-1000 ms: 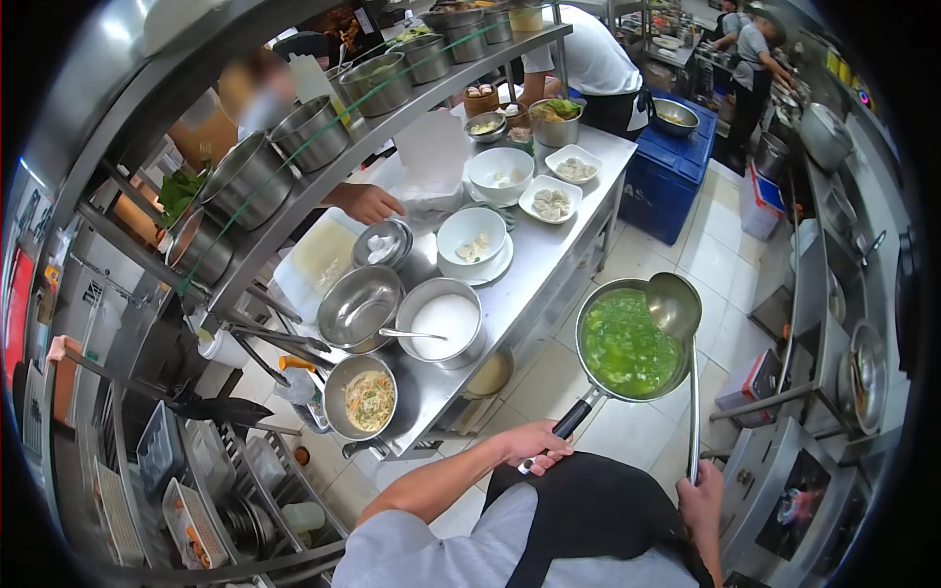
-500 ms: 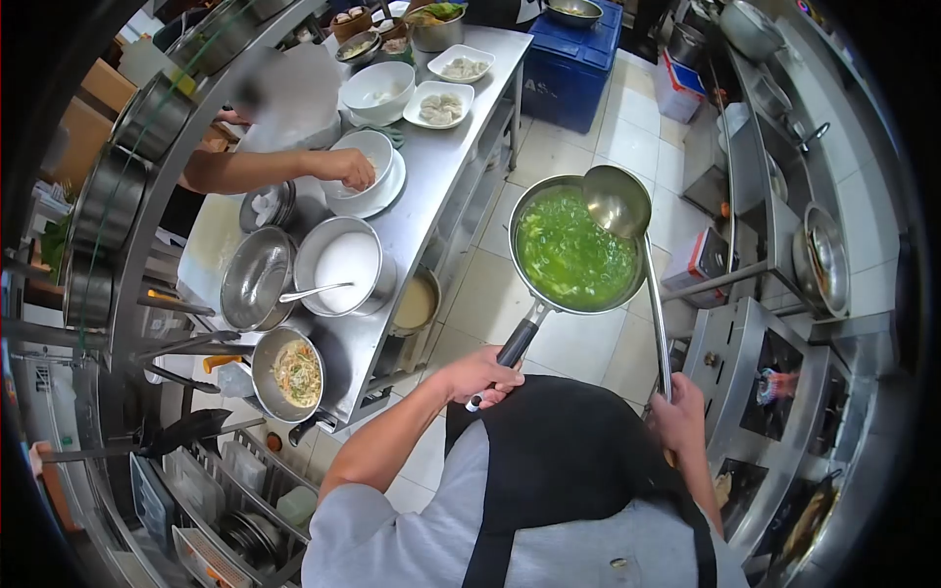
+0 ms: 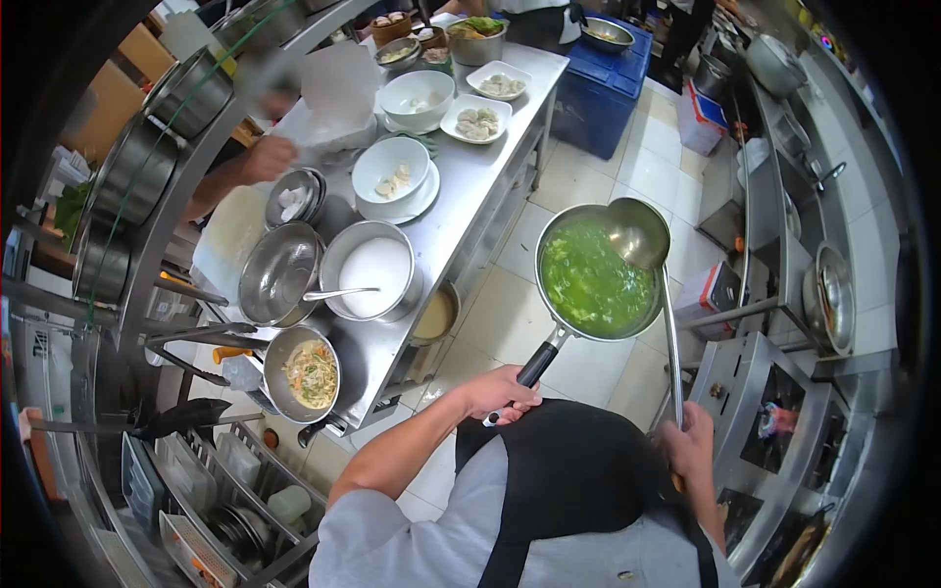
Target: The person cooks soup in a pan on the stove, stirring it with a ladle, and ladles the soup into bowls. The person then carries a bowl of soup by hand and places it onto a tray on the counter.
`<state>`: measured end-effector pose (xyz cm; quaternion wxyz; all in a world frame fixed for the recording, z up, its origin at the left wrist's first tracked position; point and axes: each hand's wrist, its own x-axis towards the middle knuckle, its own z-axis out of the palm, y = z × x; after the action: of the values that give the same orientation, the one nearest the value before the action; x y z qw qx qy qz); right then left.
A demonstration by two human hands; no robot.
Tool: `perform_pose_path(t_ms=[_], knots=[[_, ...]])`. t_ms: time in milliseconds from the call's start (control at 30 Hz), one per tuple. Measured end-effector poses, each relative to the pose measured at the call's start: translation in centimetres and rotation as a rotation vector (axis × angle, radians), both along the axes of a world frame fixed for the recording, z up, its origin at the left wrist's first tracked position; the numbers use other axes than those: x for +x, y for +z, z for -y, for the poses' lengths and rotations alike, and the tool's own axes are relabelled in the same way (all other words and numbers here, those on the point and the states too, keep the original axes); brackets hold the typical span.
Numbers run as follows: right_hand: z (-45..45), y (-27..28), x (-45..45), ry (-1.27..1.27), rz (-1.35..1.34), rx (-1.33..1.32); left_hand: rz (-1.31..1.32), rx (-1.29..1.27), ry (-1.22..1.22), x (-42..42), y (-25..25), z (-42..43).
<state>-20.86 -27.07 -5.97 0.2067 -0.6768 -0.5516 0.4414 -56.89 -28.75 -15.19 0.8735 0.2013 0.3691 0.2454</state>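
Observation:
My left hand (image 3: 502, 394) is closed around the black handle of a frying pan (image 3: 555, 328), held out over the floor in front of me. Green soup (image 3: 590, 279) with pale bits fills the pan. In my right hand (image 3: 686, 436) is the long handle of a large metal ladle (image 3: 637, 233). The ladle's bowl rests at the pan's far right rim, its lower edge at the soup. To the left, nearest my left arm, a smaller pan (image 3: 302, 374) of noodle-like food with vegetable strips sits at the steel table's corner.
On the steel table (image 3: 461, 220) stand a pot of white contents (image 3: 369, 270) with a spoon, a metal bowl (image 3: 280, 272), and white bowls (image 3: 392, 174) of food. A co-worker's hand (image 3: 267, 160) is across the table. A lit stove (image 3: 774, 416) lies to my right, a blue bin (image 3: 598, 108) ahead.
The co-worker's hand has drawn back left from the white bowl, where pale pieces now show. My view has shifted slightly; my hands still hold the pan and ladle.

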Motion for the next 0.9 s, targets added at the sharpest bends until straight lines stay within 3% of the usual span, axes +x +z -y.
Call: perform_pose_path(t_ms=[100,167,333,433,633,900], knots=[[-0.2,1.3,-1.3,0.027,0.037,0.051,0.036,-0.006,0.019,-0.2,-0.5,0.2],[-0.4,-1.6,0.1,-0.014,-0.126,-0.011,0.031,0.006,0.052,-0.4,0.0,0.4],[-1.2,-0.7,-1.4,0.092,0.040,0.076,0.001,0.043,0.049,-1.3,0.4,0.5],[-1.5,1.3,-3.5,0.032,-0.036,-0.037,-0.009,0.052,0.055,-1.7,0.4,0.7],[-2.3,-2.2,-2.4,0.071,-0.064,0.041,0.015,0.020,0.098,-2.2,-0.2,0.9],[-3.2,-1.1,-2.9,0.086,-0.028,0.032,-0.021,0.017,0.123,-2.1,0.0,0.9]])
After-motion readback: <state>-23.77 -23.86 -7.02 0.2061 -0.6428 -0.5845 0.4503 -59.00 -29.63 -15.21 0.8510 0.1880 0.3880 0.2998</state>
